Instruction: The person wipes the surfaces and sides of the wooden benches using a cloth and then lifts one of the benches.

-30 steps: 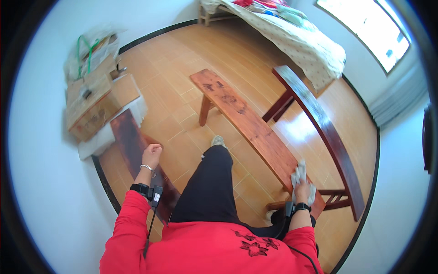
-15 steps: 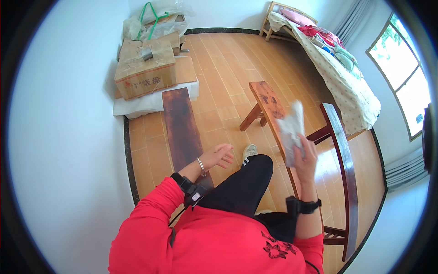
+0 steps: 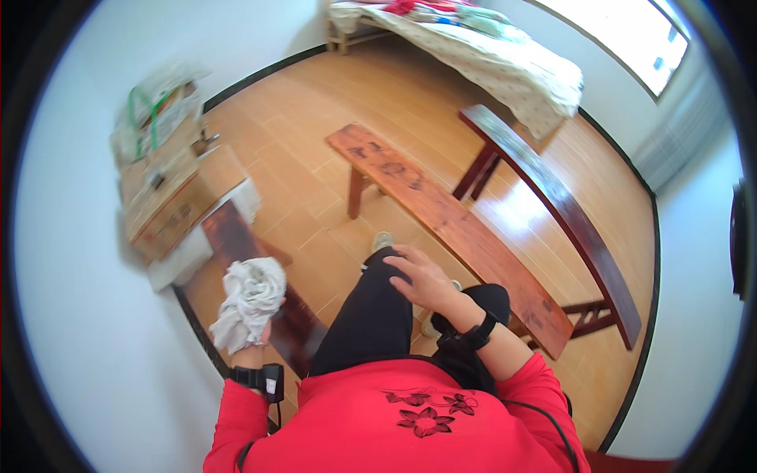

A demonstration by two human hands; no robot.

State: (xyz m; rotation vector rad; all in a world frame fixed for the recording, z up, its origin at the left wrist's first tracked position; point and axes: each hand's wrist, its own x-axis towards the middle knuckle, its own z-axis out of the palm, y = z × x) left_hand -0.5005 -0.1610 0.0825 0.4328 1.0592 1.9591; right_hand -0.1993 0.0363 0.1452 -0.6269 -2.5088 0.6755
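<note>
The wadded cloth (image 3: pixel 248 303) looks soft and matt to me. The middle bench (image 3: pixel 448 225) is reddish wood, smooth with a low sheen; the dark wooden bench (image 3: pixel 552 195) beyond is glossy. The floor (image 3: pixel 300 173) shines. Dull cardboard forms the box (image 3: pixel 175 219), beside filmy plastic (image 3: pixel 126 132).

The floor (image 3: pixel 303 197), laid in orange-brown rectangular tiles, carries three long wooden benches: a reddish-brown bench (image 3: pixel 441 211) with dark marks across the middle, a glossy dark bench (image 3: pixel 556 206) to its right, and a dark brown bench (image 3: pixel 293 314) at the left. By the left wall, a white-wrapped package (image 3: pixel 180 268) lies on the floor beneath a taped cardboard box (image 3: pixel 169 203). The bed (image 3: pixel 337 38) bears a pale patterned sheet (image 3: pixel 505 67), with red fabric (image 3: pixel 402 6) and green fabric (image 3: pixel 482 20) on top.
</note>
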